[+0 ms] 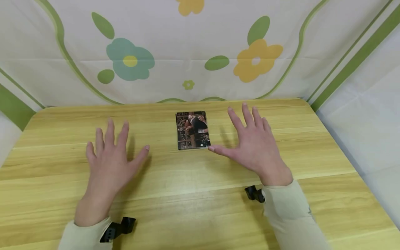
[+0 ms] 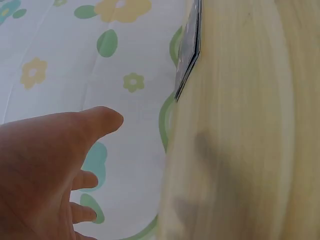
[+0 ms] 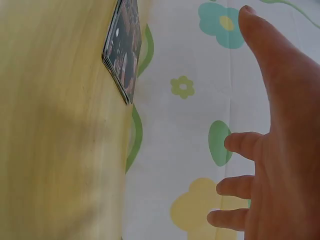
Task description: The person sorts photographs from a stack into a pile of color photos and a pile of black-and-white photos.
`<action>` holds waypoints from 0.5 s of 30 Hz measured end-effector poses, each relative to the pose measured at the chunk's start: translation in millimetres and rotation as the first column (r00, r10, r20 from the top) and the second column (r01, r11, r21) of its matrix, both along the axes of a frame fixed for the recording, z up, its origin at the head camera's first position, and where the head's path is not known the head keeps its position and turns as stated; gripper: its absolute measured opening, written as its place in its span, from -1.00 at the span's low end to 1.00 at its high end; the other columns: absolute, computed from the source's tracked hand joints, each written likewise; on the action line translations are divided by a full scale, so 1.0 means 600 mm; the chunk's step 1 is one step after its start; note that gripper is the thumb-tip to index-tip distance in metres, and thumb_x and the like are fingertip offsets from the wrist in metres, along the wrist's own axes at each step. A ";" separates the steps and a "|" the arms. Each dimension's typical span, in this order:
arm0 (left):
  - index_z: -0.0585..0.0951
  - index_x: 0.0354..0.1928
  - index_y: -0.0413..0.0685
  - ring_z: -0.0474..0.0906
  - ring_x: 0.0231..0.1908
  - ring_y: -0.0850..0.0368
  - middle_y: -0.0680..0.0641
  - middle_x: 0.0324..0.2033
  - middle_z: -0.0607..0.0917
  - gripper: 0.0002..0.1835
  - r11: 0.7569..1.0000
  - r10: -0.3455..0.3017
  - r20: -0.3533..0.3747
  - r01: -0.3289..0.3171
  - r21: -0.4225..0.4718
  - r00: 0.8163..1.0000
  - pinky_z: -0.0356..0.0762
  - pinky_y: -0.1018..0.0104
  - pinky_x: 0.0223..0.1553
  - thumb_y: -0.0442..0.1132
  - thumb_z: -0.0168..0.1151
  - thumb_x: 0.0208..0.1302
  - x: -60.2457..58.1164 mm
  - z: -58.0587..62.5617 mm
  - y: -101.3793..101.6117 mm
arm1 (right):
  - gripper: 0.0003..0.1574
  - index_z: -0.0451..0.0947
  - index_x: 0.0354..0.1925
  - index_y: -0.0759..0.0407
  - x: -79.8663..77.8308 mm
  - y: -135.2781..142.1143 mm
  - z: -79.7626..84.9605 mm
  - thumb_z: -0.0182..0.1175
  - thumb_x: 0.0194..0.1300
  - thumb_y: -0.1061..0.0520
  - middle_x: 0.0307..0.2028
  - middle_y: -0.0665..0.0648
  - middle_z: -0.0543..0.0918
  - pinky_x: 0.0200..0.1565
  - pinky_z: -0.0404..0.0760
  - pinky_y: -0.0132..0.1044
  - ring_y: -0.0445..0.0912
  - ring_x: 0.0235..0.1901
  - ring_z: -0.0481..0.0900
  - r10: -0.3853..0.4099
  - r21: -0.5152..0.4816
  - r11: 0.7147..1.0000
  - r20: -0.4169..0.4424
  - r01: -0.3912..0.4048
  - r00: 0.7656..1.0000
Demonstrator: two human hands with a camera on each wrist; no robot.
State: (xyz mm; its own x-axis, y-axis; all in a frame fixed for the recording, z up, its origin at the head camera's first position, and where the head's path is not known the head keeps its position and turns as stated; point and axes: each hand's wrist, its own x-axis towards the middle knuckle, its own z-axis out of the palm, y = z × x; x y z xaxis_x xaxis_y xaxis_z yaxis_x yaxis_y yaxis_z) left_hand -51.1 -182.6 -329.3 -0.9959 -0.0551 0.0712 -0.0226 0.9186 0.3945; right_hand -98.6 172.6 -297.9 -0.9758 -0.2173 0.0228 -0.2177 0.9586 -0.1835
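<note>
One stack of picture cards point(image 1: 193, 130) is laid flat near the far edge of the table point(image 1: 187, 208), between the two hands and nearer to the right one. The top is printed with a dark picture. At the left side a thin border of a lower layer is seen, so the stack is judged to be not perfectly squared. In the wrist views several layers are shown at the edge, but they cannot be counted.

By the right hand point(image 1: 254, 149) nothing is held; its fingers are spread wide, and its thumb is pointed toward the near right corner of the stack. In the head view the tip appears just beside this corner, but in the right wrist view a gap is shown. The left hand point(image 1: 109, 163) is equally wide open, with nothing held, and is placed farther from the stack.

For careful handling, it is judged better that two opposite edges be taken together, low down, so that the upper layers are not slid away. Only light pressure is advised, since thin cards may be bent.

Behind the table a flowered cloth point(image 1: 187, 41) is seen, and at each sleeve point(image 1: 290, 205) a black device point(image 1: 256, 193) is worn.
</note>
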 end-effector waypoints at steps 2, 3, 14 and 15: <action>0.07 0.73 -0.10 -0.27 0.61 -0.71 -0.46 0.70 -0.16 0.04 1.000 -0.004 0.008 0.004 0.016 1.000 -0.31 -0.77 0.42 0.33 0.20 0.48 0.004 -0.006 0.001 | 0.57 -0.16 0.77 -0.28 0.004 -0.002 -0.005 -0.03 0.04 -0.96 0.77 0.23 -0.19 0.64 -0.08 0.41 0.30 0.74 -0.25 -0.002 -0.005 1.000 0.014 0.002 1.000; 0.06 0.73 -0.09 -0.28 0.61 -0.71 -0.45 0.70 -0.17 0.04 1.000 -0.003 0.016 0.003 0.025 1.000 -0.31 -0.76 0.42 0.33 0.19 0.48 0.006 -0.008 0.001 | 0.57 -0.15 0.77 -0.28 0.006 -0.003 -0.008 -0.04 0.05 -0.97 0.77 0.23 -0.19 0.64 -0.08 0.41 0.30 0.74 -0.24 -0.002 -0.007 1.000 0.021 0.003 1.000; 0.01 0.74 -0.13 -0.20 0.61 -0.68 -0.45 0.70 -0.17 0.04 0.991 0.006 0.097 -0.019 0.134 0.995 -0.23 -0.73 0.44 0.34 0.12 0.53 0.014 -0.020 0.004 | 0.48 -0.12 0.77 -0.17 0.013 0.004 -0.037 -0.05 0.20 -0.88 0.76 0.25 -0.13 0.59 0.08 0.43 0.36 0.71 -0.08 -0.004 -0.076 0.997 0.072 0.010 0.997; 0.01 0.74 -0.14 -0.17 0.61 -0.68 -0.46 0.70 -0.15 0.03 0.989 0.007 0.103 -0.022 0.149 0.995 -0.20 -0.72 0.43 0.33 0.13 0.54 0.015 -0.020 0.004 | 0.46 -0.10 0.77 -0.15 0.012 0.003 -0.039 -0.03 0.22 -0.86 0.75 0.25 -0.10 0.58 0.12 0.44 0.35 0.70 -0.04 0.003 -0.087 0.996 0.069 0.003 0.998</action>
State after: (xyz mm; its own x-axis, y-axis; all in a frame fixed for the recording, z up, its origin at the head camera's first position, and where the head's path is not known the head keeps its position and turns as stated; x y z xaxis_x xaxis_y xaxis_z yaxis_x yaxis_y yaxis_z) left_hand -42.3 -180.4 -341.4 -0.9966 -0.0718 -0.0406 -0.0824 0.8485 0.5227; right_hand -91.6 174.6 -321.5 -0.9758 -0.2171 -0.0259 -0.2013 0.9384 -0.2809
